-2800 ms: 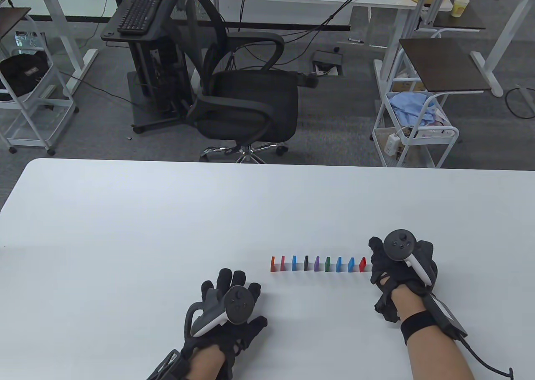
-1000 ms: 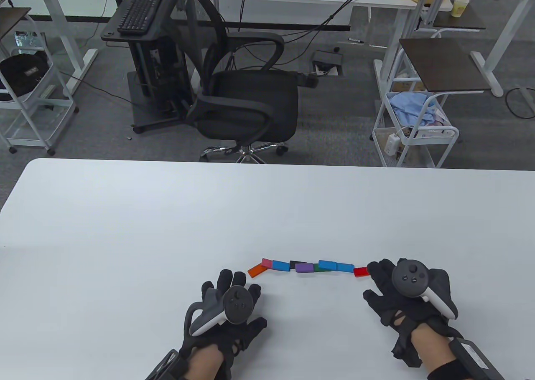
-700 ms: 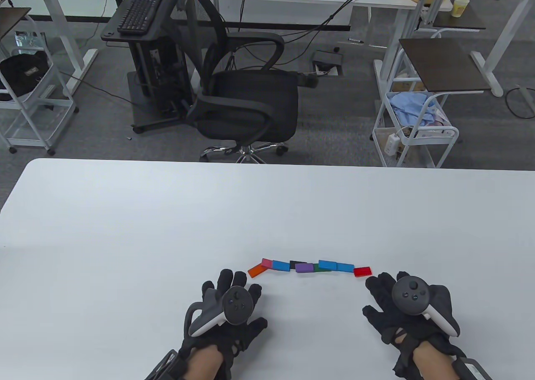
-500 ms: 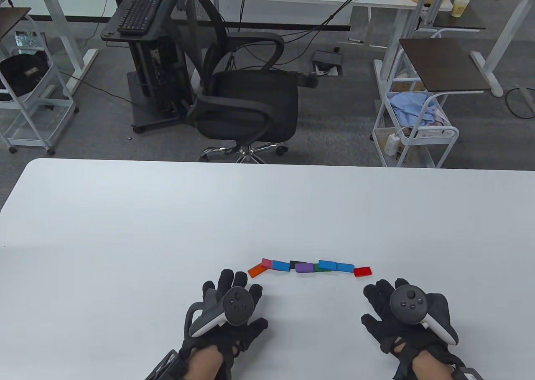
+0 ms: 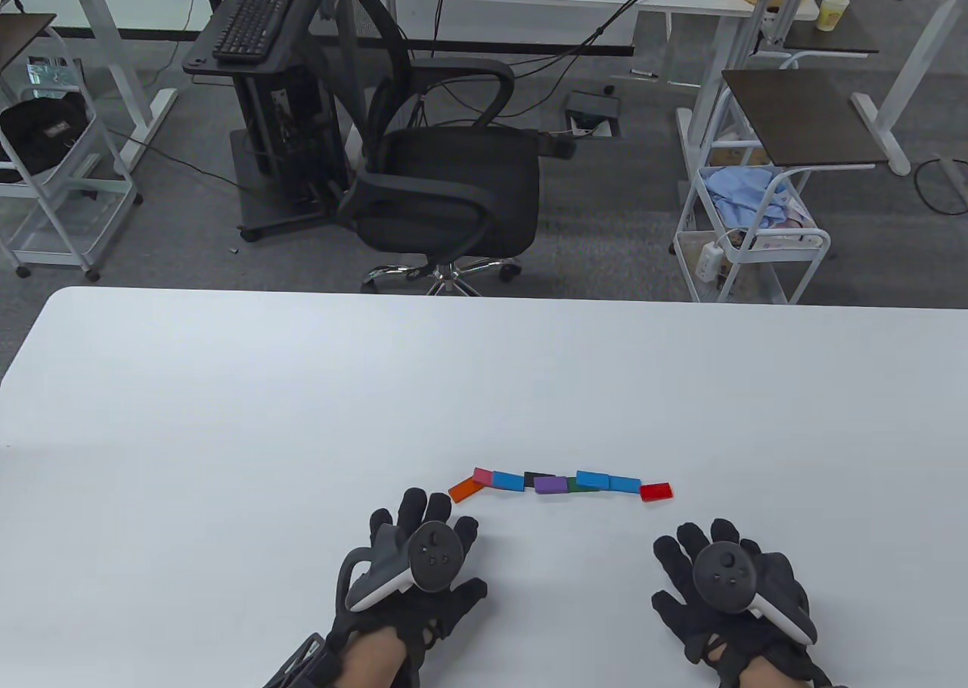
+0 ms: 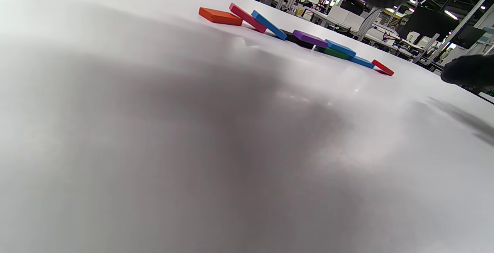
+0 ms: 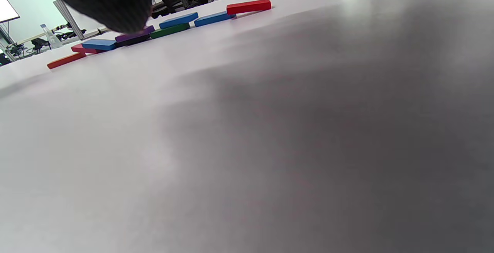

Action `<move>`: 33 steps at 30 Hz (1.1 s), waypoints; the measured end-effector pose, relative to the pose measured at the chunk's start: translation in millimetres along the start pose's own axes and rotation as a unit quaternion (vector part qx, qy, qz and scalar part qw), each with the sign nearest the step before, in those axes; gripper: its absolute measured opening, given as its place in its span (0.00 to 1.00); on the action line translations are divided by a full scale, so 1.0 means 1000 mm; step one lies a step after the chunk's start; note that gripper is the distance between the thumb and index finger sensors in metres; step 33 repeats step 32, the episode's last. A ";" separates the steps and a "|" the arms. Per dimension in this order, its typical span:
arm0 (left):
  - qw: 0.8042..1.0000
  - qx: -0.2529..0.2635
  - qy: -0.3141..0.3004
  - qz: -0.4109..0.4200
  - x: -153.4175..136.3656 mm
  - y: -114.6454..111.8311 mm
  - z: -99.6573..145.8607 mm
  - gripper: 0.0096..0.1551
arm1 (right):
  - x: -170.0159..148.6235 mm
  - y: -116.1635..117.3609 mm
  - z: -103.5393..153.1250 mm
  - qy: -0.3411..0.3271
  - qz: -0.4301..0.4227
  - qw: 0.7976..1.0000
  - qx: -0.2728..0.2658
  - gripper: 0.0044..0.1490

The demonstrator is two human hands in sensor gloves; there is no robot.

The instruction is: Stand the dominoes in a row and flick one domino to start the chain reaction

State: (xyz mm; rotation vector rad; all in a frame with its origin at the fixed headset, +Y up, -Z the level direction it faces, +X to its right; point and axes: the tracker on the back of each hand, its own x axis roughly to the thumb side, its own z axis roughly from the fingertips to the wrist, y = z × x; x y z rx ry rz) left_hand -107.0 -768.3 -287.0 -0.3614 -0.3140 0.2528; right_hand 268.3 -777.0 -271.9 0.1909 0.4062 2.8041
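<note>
Several coloured dominoes (image 5: pixel 560 484) lie toppled in an overlapping line on the white table (image 5: pixel 227 385), from an orange one (image 5: pixel 461 491) at the left to a red one (image 5: pixel 656 491) at the right. The same fallen line of dominoes (image 6: pixel 305 38) shows in the left wrist view and, as dominoes (image 7: pixel 173 23), in the right wrist view. My left hand (image 5: pixel 423 525) rests flat on the table below the orange end, fingers spread, holding nothing. Flat on the table sits my right hand (image 5: pixel 703 548) as well, below and right of the red domino, apart from it.
Beyond the table's far edge stand a black office chair (image 5: pixel 446 189), a keyboard stand (image 5: pixel 253 30) and a white wire cart (image 5: pixel 749 227). All of the table beyond the domino line is bare white surface.
The dominoes stood upright in a row 2.8 s ago and now lie toppled leftward. My right hand has drawn back from the red domino toward me. The left hand has barely shifted.
</note>
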 end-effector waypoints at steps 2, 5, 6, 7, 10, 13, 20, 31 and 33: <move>1.000 0.000 0.000 -0.001 0.000 0.000 0.000 0.47 | 0.000 0.000 0.000 0.000 -0.004 1.000 0.001 0.42; 1.000 0.001 0.000 -0.001 0.000 0.000 0.001 0.47 | 0.000 0.000 0.000 0.000 -0.003 1.000 0.000 0.42; 1.000 0.000 0.000 -0.001 0.000 0.000 0.001 0.47 | 0.000 0.000 0.000 -0.001 -0.001 1.000 0.002 0.42; 1.000 0.000 0.001 -0.001 0.000 0.000 0.001 0.47 | 0.001 0.001 0.000 -0.001 -0.002 1.000 0.005 0.42; 1.000 0.000 0.001 -0.001 0.000 0.000 0.001 0.47 | 0.001 0.001 0.002 -0.002 -0.001 1.000 0.009 0.43; 1.000 0.004 0.001 -0.001 0.000 0.000 0.002 0.47 | -0.001 0.000 0.003 0.000 -0.005 1.000 0.006 0.43; 1.000 0.004 0.003 0.001 -0.002 0.001 0.003 0.47 | -0.003 -0.002 0.004 0.006 -0.014 1.000 0.000 0.43; 1.000 0.003 0.003 0.001 -0.002 0.001 0.003 0.47 | -0.003 -0.001 0.004 0.001 -0.017 1.000 0.016 0.43; 1.000 0.003 0.003 -0.001 -0.002 0.001 0.003 0.47 | -0.003 -0.001 0.004 0.001 -0.018 1.000 0.018 0.43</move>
